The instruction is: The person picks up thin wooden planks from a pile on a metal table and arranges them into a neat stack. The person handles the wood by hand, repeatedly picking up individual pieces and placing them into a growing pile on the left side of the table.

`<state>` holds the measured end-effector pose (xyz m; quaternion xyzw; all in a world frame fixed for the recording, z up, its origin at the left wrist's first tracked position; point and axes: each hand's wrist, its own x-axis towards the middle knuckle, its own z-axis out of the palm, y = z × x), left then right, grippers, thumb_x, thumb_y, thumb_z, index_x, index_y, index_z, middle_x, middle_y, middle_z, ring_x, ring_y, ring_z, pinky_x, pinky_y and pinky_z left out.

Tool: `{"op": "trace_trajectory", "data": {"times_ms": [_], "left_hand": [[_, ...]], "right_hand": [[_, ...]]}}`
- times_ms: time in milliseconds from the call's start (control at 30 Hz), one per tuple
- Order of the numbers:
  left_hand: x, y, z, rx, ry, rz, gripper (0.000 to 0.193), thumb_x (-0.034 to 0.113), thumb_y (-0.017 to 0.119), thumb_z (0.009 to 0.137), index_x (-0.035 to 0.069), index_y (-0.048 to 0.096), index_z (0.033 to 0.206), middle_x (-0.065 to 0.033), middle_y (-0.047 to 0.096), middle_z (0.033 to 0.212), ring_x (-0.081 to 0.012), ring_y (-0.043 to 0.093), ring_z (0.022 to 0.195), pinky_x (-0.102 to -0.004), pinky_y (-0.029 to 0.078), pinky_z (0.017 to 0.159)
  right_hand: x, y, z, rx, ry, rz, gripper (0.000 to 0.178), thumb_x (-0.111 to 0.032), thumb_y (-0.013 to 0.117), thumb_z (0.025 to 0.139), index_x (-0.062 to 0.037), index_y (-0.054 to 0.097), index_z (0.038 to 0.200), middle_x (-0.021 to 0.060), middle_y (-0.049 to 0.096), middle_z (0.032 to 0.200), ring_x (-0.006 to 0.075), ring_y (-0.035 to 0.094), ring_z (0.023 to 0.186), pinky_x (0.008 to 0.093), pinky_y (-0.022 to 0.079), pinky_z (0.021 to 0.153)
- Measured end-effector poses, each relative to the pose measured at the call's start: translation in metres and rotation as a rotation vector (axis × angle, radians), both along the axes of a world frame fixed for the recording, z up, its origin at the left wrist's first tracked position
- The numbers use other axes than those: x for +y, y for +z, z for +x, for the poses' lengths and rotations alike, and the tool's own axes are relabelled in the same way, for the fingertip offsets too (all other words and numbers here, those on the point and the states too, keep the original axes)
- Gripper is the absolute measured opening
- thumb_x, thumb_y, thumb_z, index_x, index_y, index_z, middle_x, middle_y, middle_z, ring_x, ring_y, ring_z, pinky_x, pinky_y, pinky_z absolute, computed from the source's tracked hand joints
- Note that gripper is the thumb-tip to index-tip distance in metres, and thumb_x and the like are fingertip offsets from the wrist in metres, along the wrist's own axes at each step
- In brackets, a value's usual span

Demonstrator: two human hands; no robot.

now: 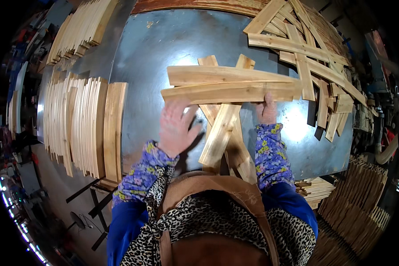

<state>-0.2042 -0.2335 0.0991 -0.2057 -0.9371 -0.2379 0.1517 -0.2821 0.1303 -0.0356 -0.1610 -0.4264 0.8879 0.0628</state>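
Two long wooden boards lie side by side across the middle of the table: a nearer board (221,92) and a farther board (226,75). My right hand (267,111) holds the nearer one toward its right end, thumb on the upper face and fingers hidden beneath. At that board's left end is my left hand (176,126), fingers spread; its fingertips are close to the near edge, and I cannot tell whether they touch. Under both boards, several shorter boards cross one another, among them a board (218,135) slanting toward me.
The blue-grey metal table (150,44) carries a jumbled heap of boards (306,48) at the far right. Left of it stand neat rows of boards (75,124) and a farther stack (82,31). More stacked wood (354,199) is at the lower right, below the table's edge.
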Motion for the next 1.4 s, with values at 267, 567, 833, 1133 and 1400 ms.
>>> {"op": "trace_trajectory", "data": {"times_ms": [267, 567, 833, 1133, 1400], "left_hand": [[0.011, -0.018, 0.011, -0.576, 0.284, -0.075, 0.082, 0.048, 0.084, 0.082, 0.003, 0.062, 0.147, -0.0241, 0.063, 0.145, -0.0422, 0.057, 0.138, -0.0504, 0.046, 0.117], [-0.128, -0.014, 0.102, -0.843, 0.651, 0.466, 0.064, 0.051, 0.069, 0.097, 0.0, 0.07, 0.136, -0.025, 0.07, 0.137, -0.041, 0.063, 0.132, -0.0447, 0.048, 0.116], [-0.535, -0.038, 0.203, -0.284, 0.752, -0.255, 0.032, 0.034, 0.054, 0.106, 0.009, 0.071, 0.114, -0.0234, 0.073, 0.108, -0.0432, 0.07, 0.106, -0.0529, 0.055, 0.093], [-0.461, -0.057, 0.136, -0.376, 0.483, -0.291, 0.027, 0.016, 0.069, 0.093, 0.004, 0.075, 0.117, -0.0195, 0.074, 0.103, -0.0391, 0.069, 0.101, -0.0457, 0.058, 0.095], [-0.345, -0.043, 0.115, -0.676, -0.898, -1.062, 0.029, 0.028, 0.069, 0.098, 0.006, 0.078, 0.114, -0.0152, 0.074, 0.116, -0.0318, 0.066, 0.115, -0.0545, 0.045, 0.114]], "right_hand": [[-0.071, 0.004, -0.051, 0.067, 0.173, -0.021, 0.077, -0.057, 0.07, 0.104, -0.0098, 0.049, 0.16, 0.0097, 0.058, 0.157, 0.0285, 0.061, 0.135, 0.0452, 0.049, 0.118], [-0.252, -0.018, -0.007, -0.308, 0.459, 0.056, 0.08, -0.052, 0.06, 0.106, -0.0039, 0.037, 0.165, 0.0203, 0.06, 0.153, 0.0307, 0.063, 0.134, 0.0449, 0.052, 0.114], [-0.37, -0.022, 0.008, -0.342, 0.315, 0.723, 0.069, -0.016, 0.068, 0.097, 0.01, 0.042, 0.155, 0.0281, 0.066, 0.142, 0.0372, 0.07, 0.124, 0.0429, 0.055, 0.109], [-0.39, -0.034, 0.022, -0.272, 0.479, 1.0, 0.064, -0.031, 0.074, 0.094, 0.0035, 0.062, 0.146, 0.0234, 0.075, 0.129, 0.0341, 0.072, 0.119, 0.0429, 0.054, 0.106], [-0.465, -0.001, 0.056, -0.299, 0.552, 1.227, 0.065, -0.034, 0.071, 0.093, -0.0034, 0.061, 0.15, 0.0211, 0.077, 0.125, 0.0321, 0.074, 0.113, 0.041, 0.057, 0.101]]}}
